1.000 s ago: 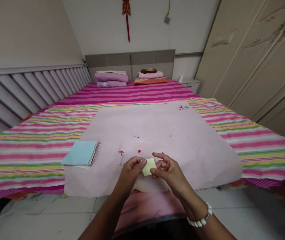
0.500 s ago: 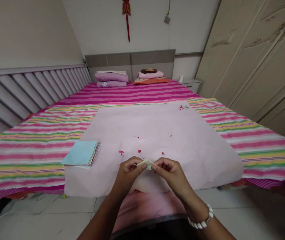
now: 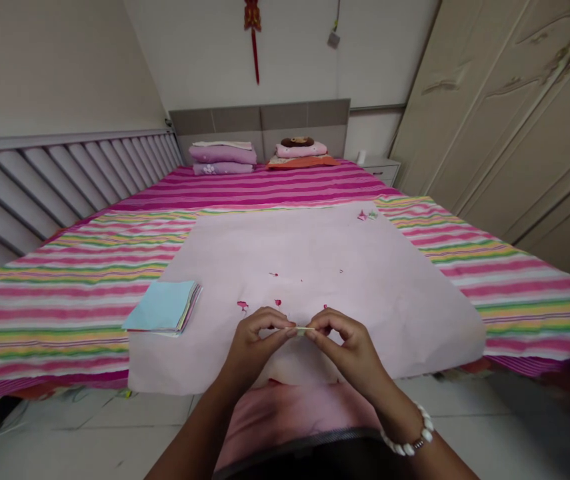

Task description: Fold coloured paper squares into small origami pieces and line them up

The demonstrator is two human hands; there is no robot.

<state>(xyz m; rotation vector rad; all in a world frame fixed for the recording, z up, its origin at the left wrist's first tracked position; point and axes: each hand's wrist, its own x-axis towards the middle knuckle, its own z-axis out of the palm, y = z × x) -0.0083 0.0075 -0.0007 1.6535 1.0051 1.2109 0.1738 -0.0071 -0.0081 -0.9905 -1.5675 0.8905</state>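
I have the small yellow paper (image 3: 303, 329) pinched from both ends, my left grip (image 3: 249, 347) closed on its left end and my right grip (image 3: 356, 347) closed on its right. It sits above the near part of a large pale sheet (image 3: 285, 243), seen almost edge-on as a thin strip, its visible long axis running level from left to right, one end toward each hand. My thumbs press from the near side, my index fingers arch over from the far side, and the fingertips nearly meet. My forearms slant in from the near left and near right, the right wrist wearing a white beaded bracelet (image 3: 407, 445). Small red marks (image 3: 243, 305) dot the sheet just beyond my hands. To the left lies a paper stack (image 3: 159, 307), light blue on top; at the sheet's far right sit a pink folded piece (image 3: 362, 215) and a green one (image 3: 373, 215), side by side.
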